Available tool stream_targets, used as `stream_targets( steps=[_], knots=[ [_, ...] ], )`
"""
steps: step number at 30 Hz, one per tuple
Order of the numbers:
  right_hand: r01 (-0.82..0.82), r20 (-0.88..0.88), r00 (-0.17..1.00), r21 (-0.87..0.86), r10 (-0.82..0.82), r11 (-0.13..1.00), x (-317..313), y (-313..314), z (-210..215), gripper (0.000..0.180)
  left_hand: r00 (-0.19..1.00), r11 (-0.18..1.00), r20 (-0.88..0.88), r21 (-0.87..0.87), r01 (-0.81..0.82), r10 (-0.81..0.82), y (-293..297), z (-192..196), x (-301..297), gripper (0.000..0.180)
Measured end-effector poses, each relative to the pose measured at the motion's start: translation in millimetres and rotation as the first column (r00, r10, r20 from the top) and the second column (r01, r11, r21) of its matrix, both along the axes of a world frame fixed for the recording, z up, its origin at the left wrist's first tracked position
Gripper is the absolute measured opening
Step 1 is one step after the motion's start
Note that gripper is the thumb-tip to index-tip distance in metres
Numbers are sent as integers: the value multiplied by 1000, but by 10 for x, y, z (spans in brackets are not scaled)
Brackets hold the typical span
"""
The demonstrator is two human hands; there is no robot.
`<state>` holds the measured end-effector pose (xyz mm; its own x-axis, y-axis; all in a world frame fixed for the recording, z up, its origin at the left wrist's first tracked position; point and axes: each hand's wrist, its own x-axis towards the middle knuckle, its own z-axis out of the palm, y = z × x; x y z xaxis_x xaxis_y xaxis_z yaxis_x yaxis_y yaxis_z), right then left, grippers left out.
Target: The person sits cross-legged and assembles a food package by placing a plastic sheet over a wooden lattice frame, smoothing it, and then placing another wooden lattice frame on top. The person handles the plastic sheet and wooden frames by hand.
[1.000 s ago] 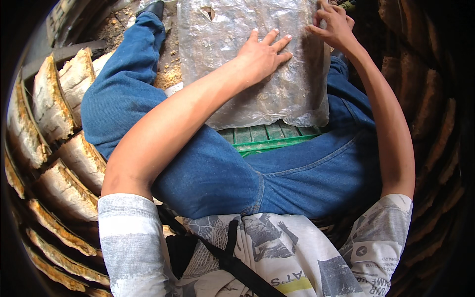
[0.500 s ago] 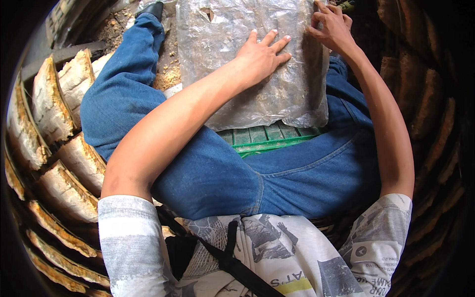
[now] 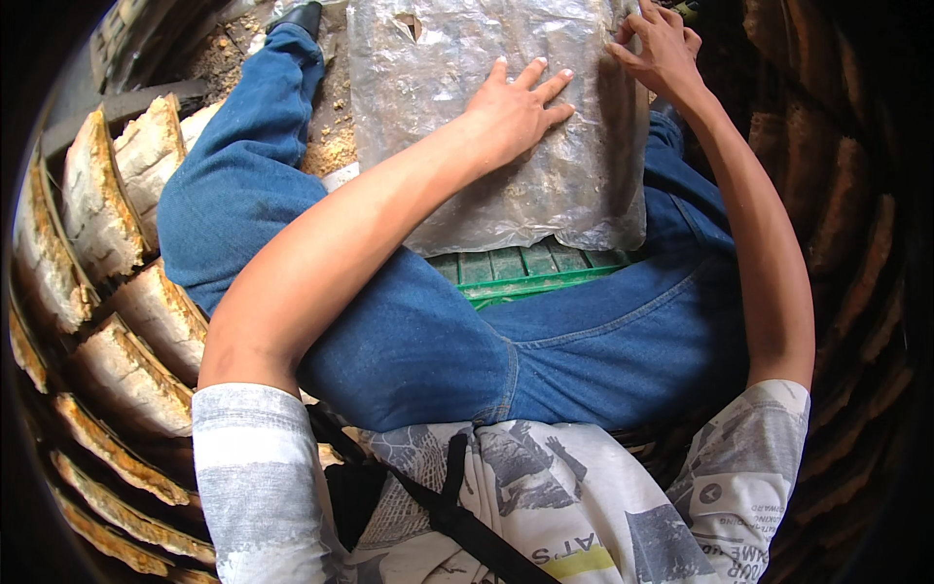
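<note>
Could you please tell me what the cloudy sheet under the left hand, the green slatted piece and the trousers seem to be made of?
Cloudy sheet: probably thin plastic, wrinkled and glossy; it catches light and looks half see-through.
Green slatted piece: likely hard plastic, fairly smooth, by its even colour.
Trousers: apparently denim, matte, with paler seam stitching.

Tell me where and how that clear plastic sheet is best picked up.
I'd pinch the plastic sheet by its near edge, coming from the nearer side. It looks thin and wrinkled, and that uneven edge ends over the green slats with neither hand on it. The flat middle seems harder to pinch, and the left hand lies spread there.
</note>
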<state>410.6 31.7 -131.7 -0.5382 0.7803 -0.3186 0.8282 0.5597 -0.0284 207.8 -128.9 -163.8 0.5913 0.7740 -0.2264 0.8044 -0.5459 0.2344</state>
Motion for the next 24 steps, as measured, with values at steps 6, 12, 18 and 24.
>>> stream_targets(
  steps=[6,12,18,24],
  knots=[
    [-60,-2,998,56,60,997,140,-40,-211,62,1000,999,-2,37,7,-7,9,-10,23,61],
    [7,-173,985,79,7,997,2,-77,-110,65,1000,997,14,73,-7,6,-14,-55,2,62],
    [-127,-107,985,67,134,990,106,-26,-176,41,1000,998,23,69,-4,3,-10,-33,9,61],
    [18,26,999,53,-19,998,-36,-95,-172,40,1000,997,24,76,-11,9,-9,-82,11,61]
  ],
)
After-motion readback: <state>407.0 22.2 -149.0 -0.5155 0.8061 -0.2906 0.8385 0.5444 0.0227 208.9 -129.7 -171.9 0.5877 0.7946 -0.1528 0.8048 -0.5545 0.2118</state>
